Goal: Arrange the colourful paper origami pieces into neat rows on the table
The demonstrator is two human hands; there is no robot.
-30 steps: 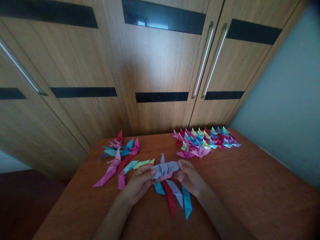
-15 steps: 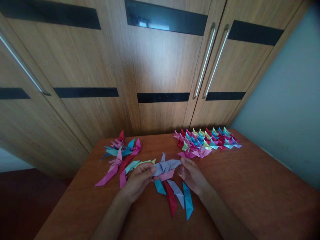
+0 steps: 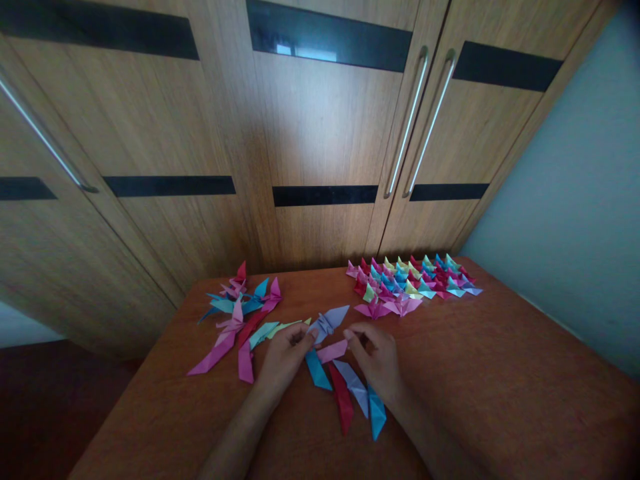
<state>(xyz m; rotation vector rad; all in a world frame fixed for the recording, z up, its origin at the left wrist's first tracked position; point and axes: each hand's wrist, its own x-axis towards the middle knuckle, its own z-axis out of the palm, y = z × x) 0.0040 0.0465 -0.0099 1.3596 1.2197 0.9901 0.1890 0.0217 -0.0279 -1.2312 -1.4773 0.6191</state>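
Note:
My left hand (image 3: 287, 357) pinches a folded lavender paper crane (image 3: 327, 323) between thumb and fingers, by its left end. The crane's other pointed end is free and tilts up to the right. Just right of it, my right hand (image 3: 375, 357) has its thumb and fingertips drawn together. What lies between those fingertips, if anything, cannot be made out. Under the hands is a pink folded strip (image 3: 333, 351). Nearer to me lie a blue folded strip (image 3: 319, 371), a red one (image 3: 342, 400), a lavender one (image 3: 353, 387) and another blue one (image 3: 377, 413), partly behind my right hand.
Paper cranes in several colours (image 3: 410, 283) stand in close rows at the back right of the wooden table (image 3: 480, 400). More pink, red and blue folded pieces (image 3: 233, 327) lie at the left. Behind the table rises a wooden cupboard (image 3: 320, 133).
My right hand has let go of the lavender crane's right end and moved slightly down. The crane has turned, its right end now pointing upward. My left hand keeps hold of it.

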